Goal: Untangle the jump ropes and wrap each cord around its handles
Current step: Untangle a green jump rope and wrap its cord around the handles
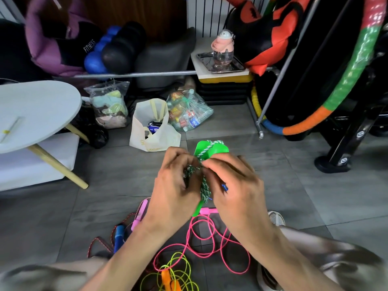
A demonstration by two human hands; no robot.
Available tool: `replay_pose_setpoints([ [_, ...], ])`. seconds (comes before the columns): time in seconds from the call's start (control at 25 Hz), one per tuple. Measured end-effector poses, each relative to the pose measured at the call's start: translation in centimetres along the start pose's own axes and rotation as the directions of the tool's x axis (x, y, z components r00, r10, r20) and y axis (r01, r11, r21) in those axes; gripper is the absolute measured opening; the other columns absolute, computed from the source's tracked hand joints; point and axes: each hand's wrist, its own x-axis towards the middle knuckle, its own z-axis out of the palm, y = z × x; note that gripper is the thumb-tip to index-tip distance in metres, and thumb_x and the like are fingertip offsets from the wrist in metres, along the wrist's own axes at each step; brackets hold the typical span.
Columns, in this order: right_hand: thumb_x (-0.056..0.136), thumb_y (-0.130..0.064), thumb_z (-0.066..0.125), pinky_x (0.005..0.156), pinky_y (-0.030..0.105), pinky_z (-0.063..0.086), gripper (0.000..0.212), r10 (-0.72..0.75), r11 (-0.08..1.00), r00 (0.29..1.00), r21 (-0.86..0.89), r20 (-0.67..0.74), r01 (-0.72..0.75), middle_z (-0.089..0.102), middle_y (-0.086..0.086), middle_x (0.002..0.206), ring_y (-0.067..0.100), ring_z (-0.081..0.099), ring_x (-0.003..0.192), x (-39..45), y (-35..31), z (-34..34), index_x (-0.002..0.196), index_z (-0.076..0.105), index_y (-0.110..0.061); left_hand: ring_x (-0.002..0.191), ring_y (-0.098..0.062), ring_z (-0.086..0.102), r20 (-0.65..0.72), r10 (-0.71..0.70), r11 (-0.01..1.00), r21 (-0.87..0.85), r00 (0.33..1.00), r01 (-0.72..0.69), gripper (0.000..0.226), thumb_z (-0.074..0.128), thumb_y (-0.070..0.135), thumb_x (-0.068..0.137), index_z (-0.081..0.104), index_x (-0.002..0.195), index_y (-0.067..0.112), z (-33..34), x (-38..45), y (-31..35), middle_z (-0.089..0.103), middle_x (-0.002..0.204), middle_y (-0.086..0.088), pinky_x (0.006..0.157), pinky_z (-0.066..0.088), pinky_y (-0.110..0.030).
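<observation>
Both hands hold the green handles (211, 151) above the floor. Left hand (174, 185) grips the bundle; right hand (233, 185) pinches the green cord (203, 189). Keep turns tight, adjacent, then tuck the end.

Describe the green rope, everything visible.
The green rope is held up above the floor in both hands. Its bright green plastic handles lie together, flared ends showing at the top and one tip below the palms. A braided green-and-white cord is wound round them, looped over the top. The left hand and right hand grip the bundle, hiding its middle.
</observation>
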Motion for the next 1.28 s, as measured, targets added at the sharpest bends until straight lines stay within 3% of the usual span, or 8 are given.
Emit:
replay_pose_setpoints([
  [0.08, 0.089, -0.017, 0.068, 0.069, 0.034, 0.05, 0.011, -0.003, 0.995, 0.998, -0.102, 0.067, 0.01, 0.064, 0.005, 0.109, 0.025, 0.056, 0.081, -0.1, -0.2, -0.2, 0.097, 0.073, -0.012, 0.084, -0.007, 0.059, -0.034, 0.009, 0.998, 0.057, 0.999, -0.007, 0.011, 0.057, 0.005, 0.08, 0.062, 0.086, 0.014, -0.1, -0.7, -0.2, 0.049, 0.1, 0.007, 0.069, 0.051, -0.036],
  [0.24, 0.087, -0.023, 0.066, 0.067, 0.038, 0.053, 0.019, 0.005, 0.973, 0.98, -0.227, 0.198, 0.041, 0.058, 0.003, 0.121, 0.026, 0.055, 0.087, 0.0, -1.0, -0.3, 0.103, 0.068, -0.015, 0.087, -0.003, 0.056, -0.104, 0.08, 0.989, 0.133, 0.991, -0.066, 0.019, 0.062, -0.002, 0.08, 0.062, 0.092, 0.012, -0.7, -1.3, -0.5, 0.049, 0.104, 0.007, 0.064, 0.048, -0.036],
  [0.44, 0.084, -0.014, 0.065, 0.077, 0.041, 0.049, 0.026, 0.041, 0.974, 0.947, -0.224, 0.319, 0.034, 0.048, 0.001, 0.133, 0.026, 0.05, 0.089, 0.4, -1.4, -0.6, 0.109, 0.062, -0.014, 0.081, -0.008, 0.055, -0.093, 0.247, 0.938, 0.274, 0.964, -0.214, 0.013, 0.06, 0.002, 0.082, 0.062, 0.093, 0.01, -1.3, -1.2, 0.2, 0.047, 0.106, 0.007, 0.051, 0.05, -0.038],
  [0.56, 0.07, -0.005, 0.068, 0.079, 0.039, 0.049, 0.038, 0.081, 0.967, 0.933, -0.256, 0.35, 0.012, 0.048, 0.003, 0.13, 0.025, 0.049, 0.091, 0.6, -1.3, -0.4, 0.106, 0.061, -0.013, 0.084, -0.004, 0.059, -0.129, 0.275, 0.937, 0.258, 0.953, -0.235, 0.013, 0.065, 0.004, 0.08, 0.068, 0.091, 0.009, -0.9, -0.8, -0.1, 0.051, 0.105, 0.004, 0.056, 0.052, -0.037],
  [0.72, 0.064, 0.001, 0.052, 0.077, 0.042, 0.052, 0.035, 0.099, 0.961, 0.953, -0.275, 0.287, -0.017, 0.051, 0.01, 0.122, 0.028, 0.05, 0.09, 0.6, -1.1, -0.6, 0.097, 0.06, -0.007, 0.094, -0.007, 0.062, -0.121, 0.169, 0.985, 0.062, 0.978, -0.163, 0.024, 0.07, 0.006, 0.076, 0.063, 0.099, 0.01, 0.3, -0.1, -0.4, 0.057, 0.103, 0.002, 0.075, 0.053, -0.03],
  [0.92, 0.071, 0.001, 0.043, 0.072, 0.041, 0.054, 0.032, 0.053, 0.942, 0.95, -0.332, 0.307, 0.055, 0.047, 0.01, 0.116, 0.029, 0.049, 0.088, 0.1, -0.2, -0.4, 0.098, 0.059, -0.005, 0.095, -0.01, 0.063, 0.053, 0.044, 0.996, -0.084, 0.998, -0.039, 0.022, 0.068, 0.01, 0.074, 0.07, 0.096, 0.014, 0.5, 0.5, -0.9, 0.061, 0.098, 0.005, 0.084, 0.051, -0.028],
  [1.12, 0.08, 0.0, 0.044, 0.071, 0.037, 0.053, 0.026, -0.052, 0.921, 0.957, -0.357, 0.285, 0.157, 0.045, 0.007, 0.115, 0.026, 0.045, 0.09, -0.3, 0.4, -0.1, 0.098, 0.061, -0.007, 0.101, -0.006, 0.057, 0.189, -0.018, 0.992, -0.116, 0.982, 0.041, 0.027, 0.062, 0.009, 0.077, 0.072, 0.1, 0.018, 0.0, 0.3, -0.5, 0.056, 0.101, -0.001, 0.086, 0.04, -0.011],
  [1.28, 0.09, -0.003, 0.041, 0.063, 0.03, 0.05, 0.024, -0.136, 0.936, 0.969, -0.294, 0.205, 0.194, 0.044, 0.003, 0.113, 0.023, 0.047, 0.089, -0.8, 0.3, 0.4, 0.095, 0.064, -0.008, 0.099, -0.007, 0.054, 0.255, -0.024, 0.997, -0.069, 0.967, 0.043, 0.018, 0.059, -0.004, 0.083, 0.064, 0.089, 0.012, -0.4, 0.4, -1.2, 0.05, 0.102, -0.002, 0.085, 0.038, -0.009],
])
